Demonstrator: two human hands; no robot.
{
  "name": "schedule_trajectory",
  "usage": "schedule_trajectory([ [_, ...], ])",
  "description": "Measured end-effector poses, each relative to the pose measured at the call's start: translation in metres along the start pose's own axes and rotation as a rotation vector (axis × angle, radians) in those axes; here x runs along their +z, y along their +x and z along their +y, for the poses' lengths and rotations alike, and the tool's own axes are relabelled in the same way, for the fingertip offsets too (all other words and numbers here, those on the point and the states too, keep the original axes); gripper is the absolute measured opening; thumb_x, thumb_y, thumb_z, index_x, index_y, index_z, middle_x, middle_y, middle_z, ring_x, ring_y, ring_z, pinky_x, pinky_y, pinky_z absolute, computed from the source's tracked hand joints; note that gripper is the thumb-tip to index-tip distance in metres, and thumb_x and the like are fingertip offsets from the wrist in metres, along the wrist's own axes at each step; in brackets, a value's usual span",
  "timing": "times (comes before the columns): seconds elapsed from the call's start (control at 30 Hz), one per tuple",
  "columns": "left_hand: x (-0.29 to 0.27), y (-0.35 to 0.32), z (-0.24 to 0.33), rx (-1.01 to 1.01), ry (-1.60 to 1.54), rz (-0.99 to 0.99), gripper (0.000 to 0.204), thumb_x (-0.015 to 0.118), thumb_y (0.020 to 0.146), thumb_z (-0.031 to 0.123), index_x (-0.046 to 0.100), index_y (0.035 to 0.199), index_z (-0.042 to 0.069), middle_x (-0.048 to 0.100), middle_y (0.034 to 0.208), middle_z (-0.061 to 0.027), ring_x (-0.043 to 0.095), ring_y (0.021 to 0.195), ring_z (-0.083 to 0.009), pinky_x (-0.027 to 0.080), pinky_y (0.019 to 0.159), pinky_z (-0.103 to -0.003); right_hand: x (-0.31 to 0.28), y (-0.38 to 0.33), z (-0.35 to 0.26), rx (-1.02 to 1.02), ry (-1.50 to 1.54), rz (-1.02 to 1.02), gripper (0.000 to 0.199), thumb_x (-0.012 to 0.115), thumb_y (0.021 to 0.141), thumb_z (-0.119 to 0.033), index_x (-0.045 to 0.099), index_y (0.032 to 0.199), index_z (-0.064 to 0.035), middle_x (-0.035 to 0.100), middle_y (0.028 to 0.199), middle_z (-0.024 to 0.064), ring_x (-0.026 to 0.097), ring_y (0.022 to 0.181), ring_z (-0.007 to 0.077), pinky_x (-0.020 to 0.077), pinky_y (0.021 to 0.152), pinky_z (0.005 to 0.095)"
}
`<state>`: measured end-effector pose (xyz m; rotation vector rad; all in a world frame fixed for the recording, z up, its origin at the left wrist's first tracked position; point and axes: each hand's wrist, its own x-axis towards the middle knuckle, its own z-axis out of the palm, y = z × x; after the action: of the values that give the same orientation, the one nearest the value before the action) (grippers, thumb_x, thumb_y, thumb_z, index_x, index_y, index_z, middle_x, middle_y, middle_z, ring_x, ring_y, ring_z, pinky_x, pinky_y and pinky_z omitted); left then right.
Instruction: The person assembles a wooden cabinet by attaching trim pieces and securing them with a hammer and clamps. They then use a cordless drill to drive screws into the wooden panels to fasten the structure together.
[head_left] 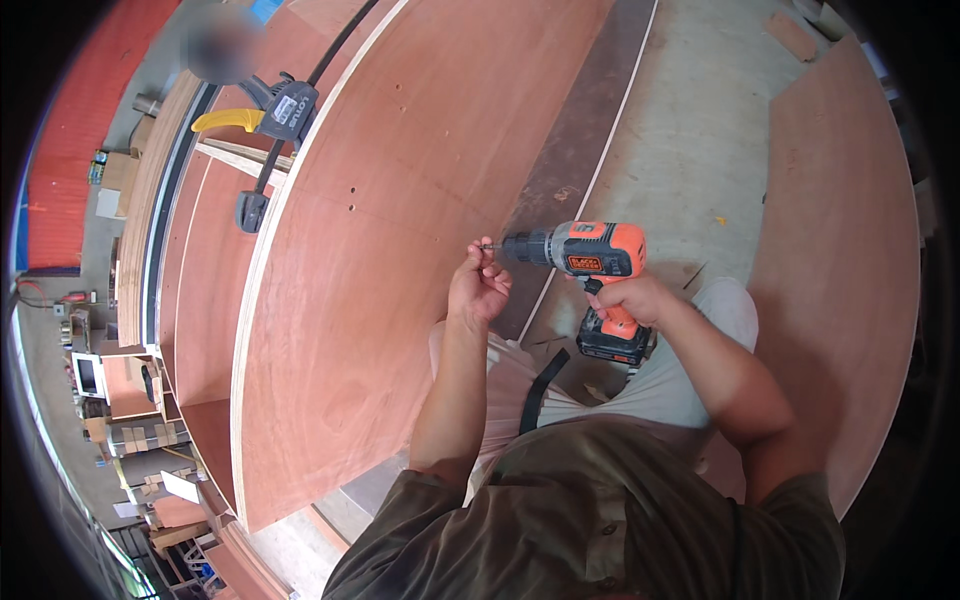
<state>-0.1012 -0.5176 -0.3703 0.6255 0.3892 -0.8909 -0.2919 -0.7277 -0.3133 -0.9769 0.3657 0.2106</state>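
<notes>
My right hand (pixel 630 298) is wrapped round the grip of an orange and black cordless drill (pixel 600 245), a finger at its trigger. The drill lies level, its chuck pointing left toward a large reddish plywood panel (pixel 370 270). At the tip of the bit (pixel 492 246), the fingers of my left hand (pixel 480 285) are pinched together; what they hold there is too small to make out. Several small dark holes (pixel 352 199) mark the panel's face. Whether the bit's tip touches the panel, I cannot tell.
A black bar clamp (pixel 288 112) with a yellow lever grips the panel's left edge. Behind it stands a plywood frame (pixel 215 330) with shelves. Another curved plywood sheet (pixel 840 220) lies to the right, on the concrete floor (pixel 690 130). Boxes and offcuts (pixel 150 437) crowd the far left.
</notes>
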Motion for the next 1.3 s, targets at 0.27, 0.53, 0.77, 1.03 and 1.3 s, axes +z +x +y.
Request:
schedule_trajectory([
  [0.27,0.004,-0.007,-0.016,0.229,0.107,0.143,0.015,0.050,0.101,0.028,0.057,0.093,0.018,0.063,0.084,0.0072,0.045,0.056,-0.0088,0.037,0.054,-0.027,0.003,0.005,0.009,0.005,-0.001,-0.023,0.042,0.057,0.070,0.000,0.061,0.112,0.0013,0.055,0.069,0.0043,0.054,0.056,0.0137,0.0464,0.051,0.0290],
  [0.53,-0.053,0.075,-0.030,0.137,0.059,0.336,0.025,0.042,0.104,0.031,0.056,0.089,0.016,0.050,0.068,0.0074,0.041,0.054,-0.0073,0.034,0.053,-0.028,-0.002,0.058,0.075,0.168,0.228,0.064,0.049,0.054,0.073,-0.004,0.056,0.122,-0.0011,0.056,0.069,0.0059,0.055,0.056,0.0172,0.0480,0.052,0.0319],
  [0.77,-0.114,0.123,-0.040,0.118,0.093,0.372,0.018,0.045,0.103,0.026,0.057,0.092,0.017,0.049,0.072,0.0072,0.041,0.056,-0.0064,0.034,0.053,-0.026,-0.017,0.097,0.172,0.215,0.555,0.147,0.045,0.054,0.075,-0.013,0.057,0.119,-0.0072,0.056,0.073,0.0060,0.055,0.061,0.0187,0.0487,0.058,0.0364],
  [1.03,-0.134,0.136,-0.012,0.134,0.340,0.458,0.011,0.047,0.102,0.019,0.057,0.098,0.017,0.053,0.080,0.0063,0.042,0.058,-0.0073,0.036,0.056,-0.027,0.007,0.129,0.247,0.049,0.877,0.035,0.050,0.055,0.075,-0.023,0.055,0.122,-0.0054,0.056,0.071,0.0044,0.055,0.062,0.0185,0.0475,0.061,0.0371],
  [1.3,-0.128,0.137,-0.009,0.110,0.379,0.512,0.012,0.046,0.103,0.020,0.056,0.096,0.017,0.053,0.079,0.0061,0.043,0.058,-0.0071,0.037,0.058,-0.028,0.012,0.133,0.255,0.013,0.890,0.061,0.049,0.055,0.075,-0.022,0.056,0.120,-0.0042,0.057,0.070,0.0050,0.055,0.059,0.0190,0.0479,0.059,0.0353],
])
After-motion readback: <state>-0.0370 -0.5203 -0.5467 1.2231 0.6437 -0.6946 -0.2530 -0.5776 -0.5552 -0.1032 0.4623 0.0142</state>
